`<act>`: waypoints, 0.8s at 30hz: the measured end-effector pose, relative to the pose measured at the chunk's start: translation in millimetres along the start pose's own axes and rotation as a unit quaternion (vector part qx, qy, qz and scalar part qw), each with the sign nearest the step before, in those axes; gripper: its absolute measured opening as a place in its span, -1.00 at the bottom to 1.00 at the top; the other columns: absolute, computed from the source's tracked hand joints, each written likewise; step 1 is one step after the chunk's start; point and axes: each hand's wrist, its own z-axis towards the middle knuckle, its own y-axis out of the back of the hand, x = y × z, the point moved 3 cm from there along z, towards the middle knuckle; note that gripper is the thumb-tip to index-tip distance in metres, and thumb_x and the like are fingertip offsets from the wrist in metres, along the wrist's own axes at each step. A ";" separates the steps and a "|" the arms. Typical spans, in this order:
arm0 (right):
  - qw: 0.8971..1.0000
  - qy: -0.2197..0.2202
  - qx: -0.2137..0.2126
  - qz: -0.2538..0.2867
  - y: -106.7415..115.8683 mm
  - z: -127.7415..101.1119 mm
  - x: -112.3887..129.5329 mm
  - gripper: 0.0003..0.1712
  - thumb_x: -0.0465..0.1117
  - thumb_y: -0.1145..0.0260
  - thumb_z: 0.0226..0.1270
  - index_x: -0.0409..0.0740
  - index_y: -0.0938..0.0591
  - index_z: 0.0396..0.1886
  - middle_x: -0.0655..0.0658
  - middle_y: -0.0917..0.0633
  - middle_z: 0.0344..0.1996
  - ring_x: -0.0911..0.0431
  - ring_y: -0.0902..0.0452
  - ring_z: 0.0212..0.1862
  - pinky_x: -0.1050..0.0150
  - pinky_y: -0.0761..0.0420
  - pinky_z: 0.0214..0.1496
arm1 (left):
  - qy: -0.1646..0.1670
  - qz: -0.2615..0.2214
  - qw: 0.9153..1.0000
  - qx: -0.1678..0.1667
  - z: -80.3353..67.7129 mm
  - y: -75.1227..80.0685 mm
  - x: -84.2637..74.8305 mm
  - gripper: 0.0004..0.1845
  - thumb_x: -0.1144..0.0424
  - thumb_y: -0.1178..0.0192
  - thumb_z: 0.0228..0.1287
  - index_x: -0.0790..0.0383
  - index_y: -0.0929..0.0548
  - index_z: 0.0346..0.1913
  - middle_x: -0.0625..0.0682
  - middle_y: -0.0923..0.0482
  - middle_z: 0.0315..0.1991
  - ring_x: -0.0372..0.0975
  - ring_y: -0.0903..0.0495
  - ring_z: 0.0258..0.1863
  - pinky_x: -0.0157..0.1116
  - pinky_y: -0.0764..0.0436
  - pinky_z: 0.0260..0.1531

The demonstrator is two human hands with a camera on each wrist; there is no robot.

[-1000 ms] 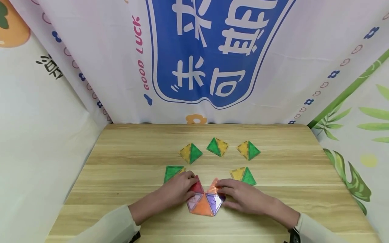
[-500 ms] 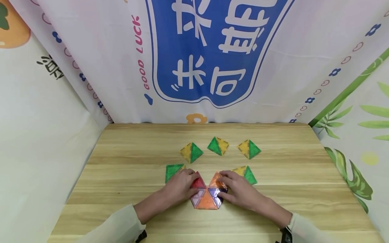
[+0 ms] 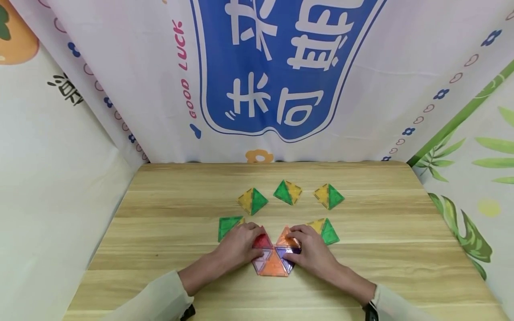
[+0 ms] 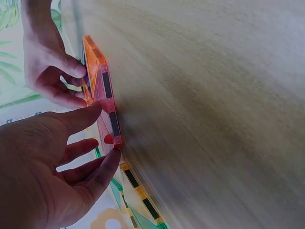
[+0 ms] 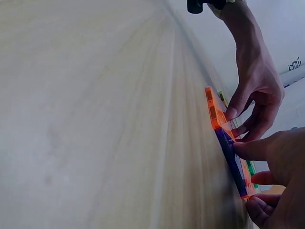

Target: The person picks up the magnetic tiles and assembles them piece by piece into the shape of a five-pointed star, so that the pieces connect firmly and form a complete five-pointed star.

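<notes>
Translucent triangular magnetic tiles lie joined edge to edge near the front middle: an orange tile (image 3: 274, 266) in the centre, a red tile (image 3: 262, 241) and a pale purple tile (image 3: 261, 262) at left, a dark purple tile (image 3: 286, 255) and another orange tile (image 3: 286, 239) at right. My left hand (image 3: 238, 244) holds the left side, thumb on the pale purple tile and fingertips at the red one. On the other side my right hand (image 3: 315, 249) grips the purple and orange tiles with thumb and curled fingers. Both hands partly hide the outer edges.
Yellow-green tile pairs form an arc behind the hands: a left pair (image 3: 252, 201), a middle pair (image 3: 288, 192) and a right pair (image 3: 329, 196). Nearer are a green tile (image 3: 229, 225) by the left hand and another green tile (image 3: 329, 232) by the right. A printed curtain (image 3: 160, 111) hangs behind.
The joined tiles have slid away from me and slightly right, with both hands on them. My right hand has shifted farther forward along its side. Almost nothing moves in the last half second.
</notes>
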 end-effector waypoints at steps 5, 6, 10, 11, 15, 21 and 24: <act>1.000 -0.019 -0.004 0.016 1.8 2.0 -2.2 -0.43 -0.12 -0.79 -0.03 -0.25 -0.81 -0.02 -0.15 -0.71 0.06 -0.04 -0.66 0.12 0.00 -0.70 0.19 | 0.004 -0.004 1.000 -0.013 1.2 -0.8 -0.7 -0.44 0.03 -0.64 0.14 0.23 -0.76 0.14 0.12 -0.72 0.05 -0.12 -0.71 -0.06 -0.19 -0.75 -0.06; 1.000 -0.020 -0.005 0.017 1.9 2.1 -2.5 -0.42 -0.13 -0.79 -0.04 -0.24 -0.81 -0.01 -0.14 -0.70 0.07 -0.03 -0.66 0.11 0.01 -0.70 0.19 | 0.005 -0.009 1.000 -0.015 1.4 -0.8 -0.7 -0.44 0.03 -0.64 0.14 0.23 -0.76 0.14 0.12 -0.71 0.05 -0.13 -0.70 -0.07 -0.20 -0.75 -0.06; 1.000 -0.010 -0.013 0.026 1.0 1.8 -4.3 -0.42 -0.15 -0.79 -0.05 -0.20 -0.81 0.01 -0.09 -0.67 0.07 0.05 -0.66 0.03 0.11 -0.73 0.10 | 0.009 -0.035 0.999 -0.016 2.6 -0.9 0.0 -0.46 0.08 -0.66 0.12 0.23 -0.76 0.12 0.10 -0.66 0.04 -0.12 -0.68 -0.06 -0.16 -0.74 -0.03; 0.999 -0.007 -0.015 0.031 0.9 1.6 -4.6 -0.42 -0.16 -0.79 -0.05 -0.20 -0.80 0.01 -0.09 -0.66 0.07 0.06 -0.66 0.02 0.13 -0.74 0.08 | 0.010 -0.041 0.999 -0.015 2.9 -1.0 0.2 -0.47 0.09 -0.66 0.12 0.23 -0.75 0.12 0.10 -0.66 0.04 -0.12 -0.68 -0.06 -0.15 -0.74 -0.02; 0.998 0.000 -0.022 0.054 -0.3 1.3 -6.8 -0.39 -0.21 -0.80 -0.08 -0.19 -0.79 0.04 -0.09 -0.63 0.07 0.07 -0.66 -0.01 0.18 -0.76 0.04 | 0.016 -0.059 0.998 -0.007 3.6 -1.9 1.4 -0.49 0.12 -0.65 0.13 0.18 -0.73 0.12 0.07 -0.61 0.06 -0.13 -0.66 -0.07 -0.13 -0.73 -0.02; 0.997 -0.002 -0.008 0.078 -0.8 3.1 -11.0 -0.48 -0.21 -0.79 -0.05 -0.12 -0.76 -0.07 -0.04 -0.68 -0.03 0.13 -0.63 -0.12 0.30 -0.72 -0.09 | 0.013 -0.099 0.995 -0.001 6.1 -1.5 4.2 -0.57 0.19 -0.64 0.15 0.12 -0.71 0.05 0.05 -0.51 0.09 -0.14 -0.62 -0.05 -0.15 -0.73 -0.06; 0.996 -0.001 0.008 0.094 -0.2 4.9 -12.5 -0.54 -0.20 -0.78 -0.01 -0.09 -0.74 -0.13 0.01 -0.68 -0.14 0.18 -0.58 -0.19 0.34 -0.65 -0.18 | 0.003 -0.115 0.993 0.004 8.4 -1.5 7.1 -0.63 0.21 -0.63 0.16 0.10 -0.70 -0.04 0.02 -0.50 0.07 -0.16 -0.60 -0.06 -0.19 -0.71 -0.07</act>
